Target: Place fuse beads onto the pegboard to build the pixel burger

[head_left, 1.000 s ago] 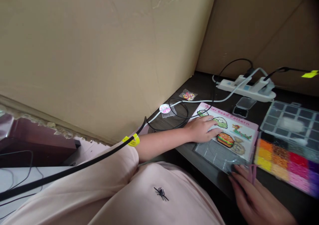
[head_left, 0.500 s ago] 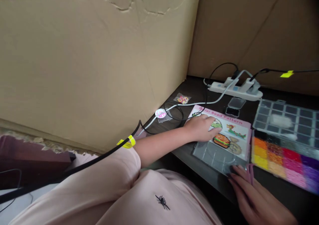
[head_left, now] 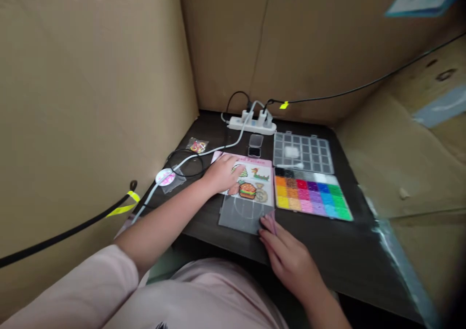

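Note:
My left hand point(head_left: 220, 172) lies on the upper left of a bead pattern sheet point(head_left: 264, 199), fingers outstretched and somewhat apart, covering part of its printed pictures. A burger, a dragon and a money bag show on it. At the sheet's near edge is a clear square pegboard point(head_left: 235, 218). My right hand point(head_left: 289, 256) is at the board's near right corner, its fingers pressed together. A thin pinkish strip point(head_left: 273, 222) shows by those fingertips; whether it is part of the sheet or a separate piece I cannot tell.
Right of the sheet is an open bead box point(head_left: 313, 198) with many colours, its compartmented lid point(head_left: 324, 152) folded back. Behind are a small black-filled case point(head_left: 254, 150) and a power strip point(head_left: 251, 125). Cables cross the left side, near a bag of coloured rings point(head_left: 197, 146). Cardboard walls point(head_left: 218, 52) surround the table.
The head view has swung right and drawn back, showing more of the bead box and the right wall. Both hands stay at about the same places on the sheet and board.

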Demonstrator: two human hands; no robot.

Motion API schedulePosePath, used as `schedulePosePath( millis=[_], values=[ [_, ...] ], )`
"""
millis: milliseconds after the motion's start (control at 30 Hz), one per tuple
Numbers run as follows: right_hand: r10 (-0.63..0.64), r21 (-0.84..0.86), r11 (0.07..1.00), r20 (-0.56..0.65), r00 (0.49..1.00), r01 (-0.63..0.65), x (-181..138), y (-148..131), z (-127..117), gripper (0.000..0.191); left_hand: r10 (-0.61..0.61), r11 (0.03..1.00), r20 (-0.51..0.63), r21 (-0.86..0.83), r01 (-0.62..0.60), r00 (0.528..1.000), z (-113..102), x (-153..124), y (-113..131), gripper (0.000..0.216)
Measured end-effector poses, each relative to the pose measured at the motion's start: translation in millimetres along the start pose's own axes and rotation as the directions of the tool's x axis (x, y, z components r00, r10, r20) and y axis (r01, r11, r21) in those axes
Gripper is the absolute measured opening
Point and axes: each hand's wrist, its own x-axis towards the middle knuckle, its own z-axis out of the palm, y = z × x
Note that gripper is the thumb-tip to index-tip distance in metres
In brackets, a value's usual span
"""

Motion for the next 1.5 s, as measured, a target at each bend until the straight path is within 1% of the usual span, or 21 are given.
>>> schedulePosePath(
  millis=[100,333,533,700,833,967,1267,1500],
  values=[
    [0.02,0.013,1.0,0.029,0.999,-0.021,0,-1,-1,0.028,0.033,0.999,0.007,0.004,-0.033,0.999,6,-3,-4,0.033],
    [0.019,0.0,1.0,0.067,0.998,-0.019,3,-5,-5,0.039,0.036,0.998,0.01,0.042,-0.037,0.999,10,-9,-8,0.035],
    [0.032,-0.006,0.999,0.105,0.994,-0.032,5,-6,-5,0.039,0.026,0.998,0.004,0.057,-0.027,1.0,14,-11,-10,0.035],
    [0.047,-0.002,0.999,0.132,0.99,-0.047,4,-9,-6,0.043,0.004,0.998,0.001,0.068,-0.004,1.0,18,-12,-14,0.034],
    [0.065,-0.009,0.998,0.152,0.986,-0.064,5,-10,-7,0.046,0.0,0.999,-0.007,0.051,0.001,1.0,17,-11,-17,0.032],
    [0.061,-0.018,0.998,0.152,0.986,-0.059,7,-10,-8,0.044,0.008,1.0,-0.009,0.03,-0.008,1.0,17,-11,-17,0.032],
    [0.061,-0.018,0.998,0.157,0.986,-0.059,6,-10,-8,0.042,0.014,0.999,-0.008,-0.035,-0.014,1.0,16,-10,-21,0.043],
    [0.073,-0.026,0.997,0.164,0.984,-0.07,5,-12,-8,0.044,0.004,0.998,-0.012,-0.069,-0.005,1.0,16,-10,-24,0.05]
  ],
)
